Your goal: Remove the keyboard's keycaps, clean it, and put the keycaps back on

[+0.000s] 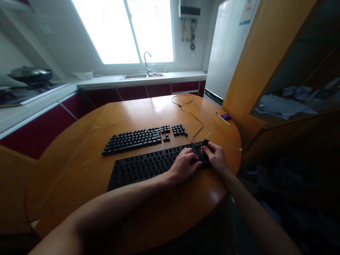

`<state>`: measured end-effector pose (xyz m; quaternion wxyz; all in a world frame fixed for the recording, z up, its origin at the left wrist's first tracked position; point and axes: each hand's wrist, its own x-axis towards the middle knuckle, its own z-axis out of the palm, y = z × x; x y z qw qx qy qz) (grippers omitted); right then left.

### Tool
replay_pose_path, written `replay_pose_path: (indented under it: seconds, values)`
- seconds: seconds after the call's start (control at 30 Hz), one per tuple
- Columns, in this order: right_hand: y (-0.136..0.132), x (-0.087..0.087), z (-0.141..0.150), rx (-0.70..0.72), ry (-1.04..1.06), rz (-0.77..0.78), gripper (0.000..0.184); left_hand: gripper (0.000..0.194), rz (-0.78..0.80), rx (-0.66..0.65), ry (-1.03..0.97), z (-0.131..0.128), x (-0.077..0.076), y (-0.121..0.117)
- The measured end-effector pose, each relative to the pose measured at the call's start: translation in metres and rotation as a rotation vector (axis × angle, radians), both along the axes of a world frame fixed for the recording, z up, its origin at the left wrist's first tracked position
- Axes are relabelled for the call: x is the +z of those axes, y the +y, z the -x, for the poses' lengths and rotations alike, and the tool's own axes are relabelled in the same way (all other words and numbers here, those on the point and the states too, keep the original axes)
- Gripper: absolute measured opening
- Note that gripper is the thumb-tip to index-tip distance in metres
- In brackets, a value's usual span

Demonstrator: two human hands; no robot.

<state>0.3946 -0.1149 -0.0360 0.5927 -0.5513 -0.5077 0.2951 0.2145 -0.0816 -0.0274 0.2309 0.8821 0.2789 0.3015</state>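
Note:
A black keyboard base, bare of keycaps over most of what shows, lies before me on the table. My left hand rests on its right part, fingers bent and thumb held apart, with nothing visible between them. Beside it, over the keyboard's right end, my right hand pinches the black handle of a wire keycap puller. The puller's thin wire ends point up and away from me. Both hands hide part of the number pad area. Behind the base, black keycaps are laid out in keyboard order, in several blocks.
The keyboard's cable runs to a loop at the back of the round-ended wooden table. A slim white stick-like tool and a purple item lie at the right edge. Beyond are a sink and a fridge.

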Motion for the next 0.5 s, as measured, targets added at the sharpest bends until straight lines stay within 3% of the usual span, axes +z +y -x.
replay_pose_path:
  seconds: [0.2, 0.37, 0.5]
  values:
    - [0.000, -0.002, -0.002, 0.005, 0.006, 0.004, 0.029, 0.013, 0.060, 0.049, -0.113, 0.013, 0.021, 0.020]
    - [0.001, -0.004, -0.002, 0.018, 0.026, -0.004, 0.029, 0.017, -0.065, 0.253, -0.022, 0.039, 0.045, 0.079]
    - [0.000, -0.002, -0.001, 0.015, 0.027, -0.001, 0.030, 0.015, -0.158, 0.364, 0.175, 0.051, 0.043, 0.119]
